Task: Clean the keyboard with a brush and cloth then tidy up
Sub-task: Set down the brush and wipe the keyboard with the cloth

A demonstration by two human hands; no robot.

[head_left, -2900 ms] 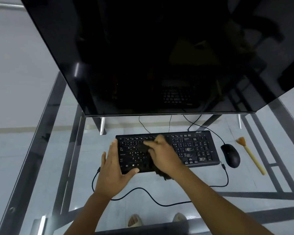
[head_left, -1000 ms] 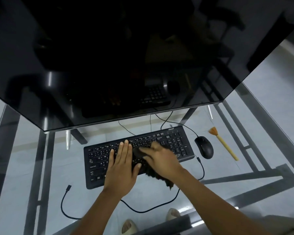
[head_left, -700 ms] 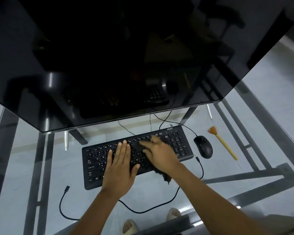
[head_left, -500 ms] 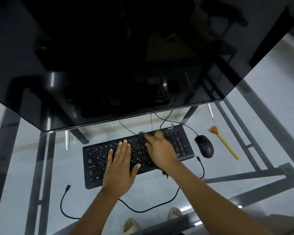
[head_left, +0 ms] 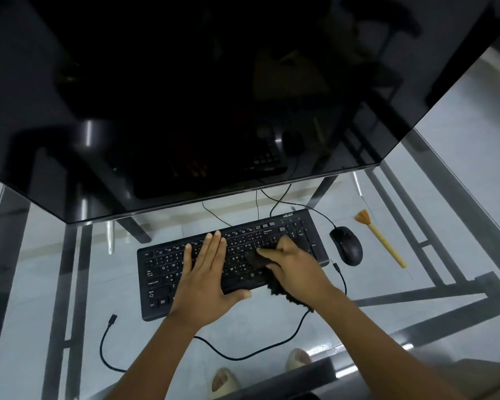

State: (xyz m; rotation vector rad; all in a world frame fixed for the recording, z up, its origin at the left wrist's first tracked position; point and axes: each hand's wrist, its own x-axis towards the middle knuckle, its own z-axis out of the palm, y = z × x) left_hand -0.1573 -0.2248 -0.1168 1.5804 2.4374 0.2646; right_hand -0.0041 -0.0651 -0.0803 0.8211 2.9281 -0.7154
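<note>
- The keyboard (head_left: 231, 262), black, lies flat on the glass table (head_left: 416, 319), at 6 o'clock from the monitor (head_left: 202, 90); its long axis is skewed, with the right end farther from the person
- The left hand (head_left: 207, 280) rests palm-down on the middle of the keyboard; its fingers (head_left: 211, 249) are straight and together, pointing to 12 o'clock, the thumb is spread toward 3 o'clock along the near edge, and it holds nothing
- The right hand (head_left: 293, 267) is on the right part of the key field; its fingers are curled over the cloth (head_left: 274, 280) and press it onto the keys
- The cloth, dark and fuzzy, is bunched under the right hand; one ragged end hangs off the near edge of the keyboard toward 6 o'clock and lies on the glass
- The mouse (head_left: 346, 245), black, sits just beside the keyboard at 3 o'clock, apart from it
- The brush (head_left: 381, 239), with a pale wooden handle and orange bristles, lies on the glass at 3 o'clock from the mouse, bristles pointing to 11 o'clock; neither hand touches it
- A black cable (head_left: 214, 348) loops on the glass at 6 o'clock from the keyboard; its free plug end lies at 7 o'clock
- No container is in view
</note>
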